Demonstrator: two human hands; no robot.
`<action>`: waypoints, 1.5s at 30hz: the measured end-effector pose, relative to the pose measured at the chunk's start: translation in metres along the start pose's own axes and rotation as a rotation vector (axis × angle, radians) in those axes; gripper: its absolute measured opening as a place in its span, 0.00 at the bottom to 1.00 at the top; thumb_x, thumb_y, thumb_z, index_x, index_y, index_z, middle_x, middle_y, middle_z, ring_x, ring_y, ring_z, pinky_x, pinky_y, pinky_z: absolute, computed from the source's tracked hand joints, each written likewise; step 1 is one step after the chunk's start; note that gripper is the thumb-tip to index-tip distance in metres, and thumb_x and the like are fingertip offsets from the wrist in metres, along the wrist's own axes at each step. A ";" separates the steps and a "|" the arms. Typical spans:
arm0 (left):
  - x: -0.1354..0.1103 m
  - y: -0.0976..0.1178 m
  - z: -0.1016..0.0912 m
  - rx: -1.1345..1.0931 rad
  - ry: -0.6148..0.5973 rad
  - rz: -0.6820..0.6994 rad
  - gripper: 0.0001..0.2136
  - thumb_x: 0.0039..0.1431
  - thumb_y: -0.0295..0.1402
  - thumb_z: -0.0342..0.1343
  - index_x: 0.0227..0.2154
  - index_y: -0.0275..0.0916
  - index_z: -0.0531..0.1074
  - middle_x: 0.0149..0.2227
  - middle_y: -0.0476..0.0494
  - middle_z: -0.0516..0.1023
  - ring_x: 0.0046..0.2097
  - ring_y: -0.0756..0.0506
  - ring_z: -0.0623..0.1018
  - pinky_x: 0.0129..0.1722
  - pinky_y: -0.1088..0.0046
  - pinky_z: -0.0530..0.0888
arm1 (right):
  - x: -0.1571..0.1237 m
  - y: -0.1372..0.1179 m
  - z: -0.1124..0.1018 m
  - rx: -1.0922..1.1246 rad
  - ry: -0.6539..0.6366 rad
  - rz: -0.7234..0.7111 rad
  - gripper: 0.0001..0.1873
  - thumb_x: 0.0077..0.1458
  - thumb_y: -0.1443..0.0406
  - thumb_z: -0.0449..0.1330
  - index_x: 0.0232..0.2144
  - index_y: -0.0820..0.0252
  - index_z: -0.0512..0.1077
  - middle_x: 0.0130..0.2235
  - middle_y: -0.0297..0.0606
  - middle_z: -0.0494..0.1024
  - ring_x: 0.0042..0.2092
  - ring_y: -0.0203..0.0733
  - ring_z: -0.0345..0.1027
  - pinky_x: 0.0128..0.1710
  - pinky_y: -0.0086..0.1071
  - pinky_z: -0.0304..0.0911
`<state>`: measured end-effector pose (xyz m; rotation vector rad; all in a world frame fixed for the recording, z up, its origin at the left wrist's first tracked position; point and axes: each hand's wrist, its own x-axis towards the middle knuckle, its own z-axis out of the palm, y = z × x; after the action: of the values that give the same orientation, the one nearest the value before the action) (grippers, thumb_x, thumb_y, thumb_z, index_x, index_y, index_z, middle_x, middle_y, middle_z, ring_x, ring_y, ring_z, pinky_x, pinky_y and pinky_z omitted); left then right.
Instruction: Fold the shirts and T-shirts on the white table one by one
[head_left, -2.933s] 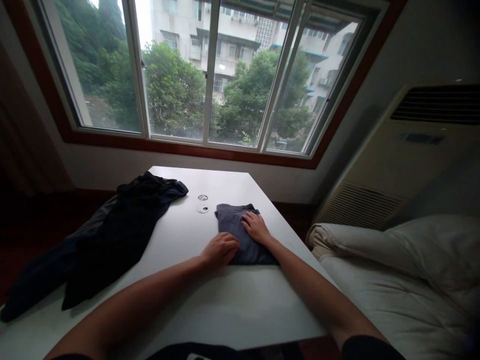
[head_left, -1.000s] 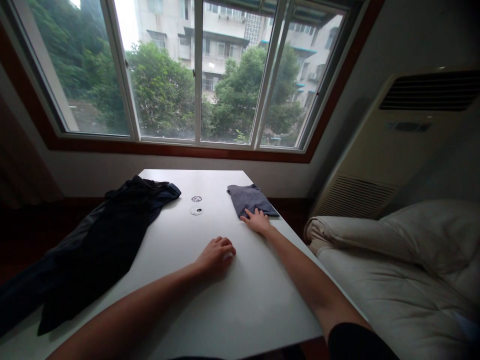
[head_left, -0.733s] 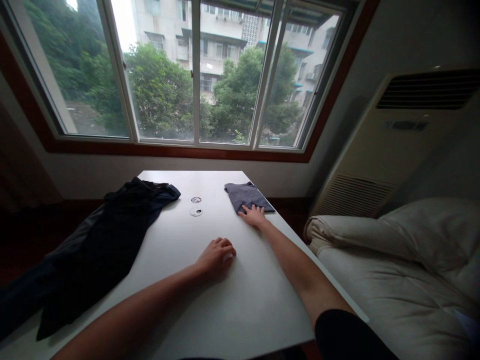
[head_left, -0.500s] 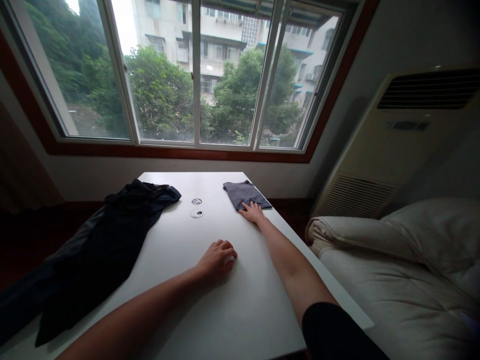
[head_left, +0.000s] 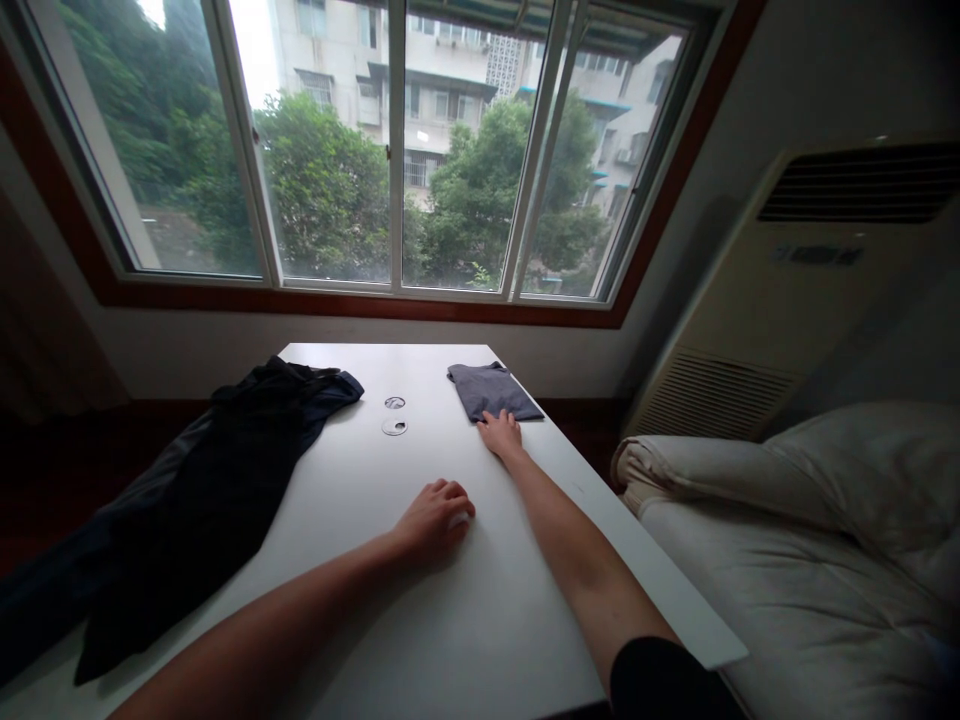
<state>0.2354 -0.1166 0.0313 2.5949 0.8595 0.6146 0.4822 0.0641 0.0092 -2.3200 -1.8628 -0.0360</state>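
Note:
My left hand (head_left: 435,520) rests on the white table (head_left: 480,630) with its fingers curled in. A pale patch shows between thumb and fingers, most likely the tabletop. Farther off, my right hand (head_left: 500,432) lies with fingers stretched out, their tips on the near edge of a folded grey garment (head_left: 491,388). That garment lies flat near the table's far right corner. Dark clothes (head_left: 202,490) are heaped loosely along the left side, partly hanging over the edge.
Two round inserts (head_left: 394,427) are set in the tabletop, left of the garment. A cream sofa (head_left: 787,560) stands to the right, with a floor air conditioner (head_left: 780,290) behind it. Beyond the table is a wide window (head_left: 397,150).
My right hand has drawn back slightly toward me, from on top of the grey garment to its near edge. The left hand stays where it was.

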 end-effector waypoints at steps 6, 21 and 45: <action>-0.001 0.000 -0.001 0.001 -0.005 0.005 0.10 0.63 0.30 0.58 0.45 0.45 0.78 0.51 0.43 0.77 0.52 0.40 0.73 0.56 0.60 0.70 | -0.013 -0.012 -0.005 -0.015 0.006 -0.007 0.29 0.71 0.48 0.47 0.65 0.50 0.69 0.65 0.56 0.65 0.63 0.62 0.59 0.61 0.49 0.51; -0.001 0.002 -0.004 -0.002 -0.020 0.004 0.10 0.63 0.31 0.58 0.46 0.45 0.78 0.51 0.43 0.77 0.53 0.40 0.73 0.56 0.60 0.70 | 0.009 -0.008 0.005 0.070 -0.084 -0.041 0.38 0.68 0.41 0.44 0.73 0.48 0.57 0.75 0.50 0.47 0.74 0.64 0.39 0.68 0.56 0.37; -0.001 0.000 -0.005 0.017 -0.040 0.004 0.11 0.64 0.31 0.58 0.47 0.46 0.77 0.52 0.43 0.76 0.54 0.40 0.73 0.58 0.59 0.69 | 0.000 -0.011 0.010 0.075 0.059 -0.292 0.28 0.71 0.51 0.50 0.67 0.51 0.65 0.70 0.44 0.63 0.70 0.51 0.51 0.69 0.47 0.41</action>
<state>0.2324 -0.1166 0.0351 2.6150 0.8506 0.5564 0.4705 0.0680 0.0009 -1.9594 -2.1170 -0.0682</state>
